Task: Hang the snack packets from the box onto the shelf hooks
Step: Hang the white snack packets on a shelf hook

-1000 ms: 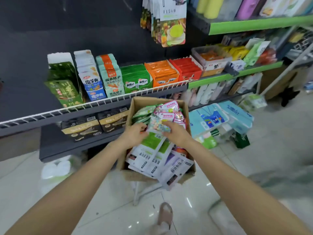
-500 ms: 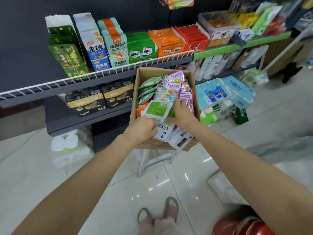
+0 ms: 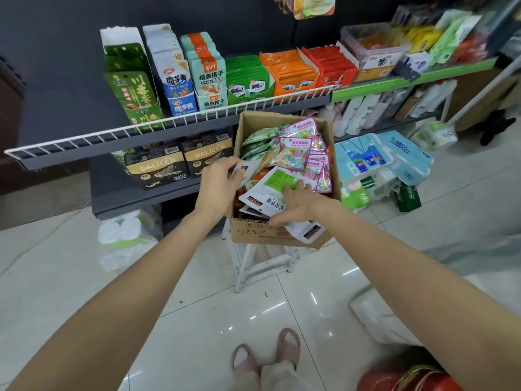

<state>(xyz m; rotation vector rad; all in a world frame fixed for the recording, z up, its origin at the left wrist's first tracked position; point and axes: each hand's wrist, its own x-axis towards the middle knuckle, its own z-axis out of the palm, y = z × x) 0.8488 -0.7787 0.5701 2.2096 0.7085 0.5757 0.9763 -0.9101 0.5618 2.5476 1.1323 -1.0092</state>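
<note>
The left hand (image 3: pixel 217 184) reaches over the left wall of the box, its fingers curled around the corner of a small white packet (image 3: pixel 244 171) it pinches there. The right hand (image 3: pixel 296 203) lies flatter, fingers spread and pressing on a white flat packet with a green panel and black print (image 3: pixel 275 187), thumb under the pile's near edge. Both hands are inside an open brown cardboard box (image 3: pixel 282 235) with handwriting on its near face. Similar white packets are stacked beneath, one drooping over the front edge. Further back in the box stand pink glossy packets with hanging holes and colourful sweets showing (image 3: pixel 300 148), and green pouches (image 3: pixel 258 141) to their left. The box sits on a white metal folding stand (image 3: pixel 253 266) on the pale tiled floor (image 3: pixel 84 277). Just behind it runs a dark shelf with a white wire rail (image 3: pixel 169 125), lined with upright snack cartons.
</note>
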